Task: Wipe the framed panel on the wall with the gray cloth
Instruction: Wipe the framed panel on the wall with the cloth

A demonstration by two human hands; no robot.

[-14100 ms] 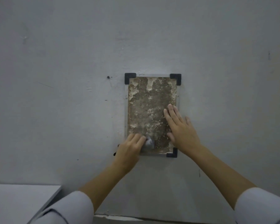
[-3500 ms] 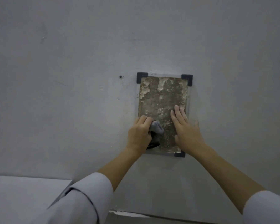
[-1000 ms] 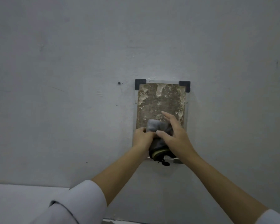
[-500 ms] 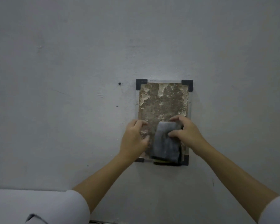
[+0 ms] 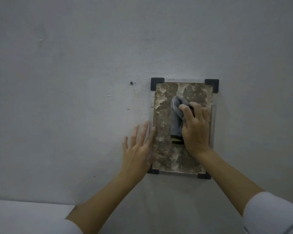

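Observation:
The framed panel (image 5: 162,154) hangs on the wall, a mottled brown and cream rectangle under a clear cover with black corner brackets. My right hand (image 5: 195,129) presses the gray cloth (image 5: 176,115) against the panel's upper middle, fingers curled over the cloth; a dark yellow-edged end of it hangs below my thumb. My left hand (image 5: 137,149) lies flat with fingers spread on the wall at the panel's left edge, fingertips touching the frame, holding nothing.
The gray wall (image 5: 74,65) fills the view, with a small dark screw or hole (image 5: 131,83) left of the panel's top. A white ledge or tabletop (image 5: 24,215) runs along the bottom left. White sleeves cover both of my upper arms.
The cloth passed from my left hand to my right hand, which has carried it up the panel. My left hand let go and moved to the panel's left edge, flat on the wall.

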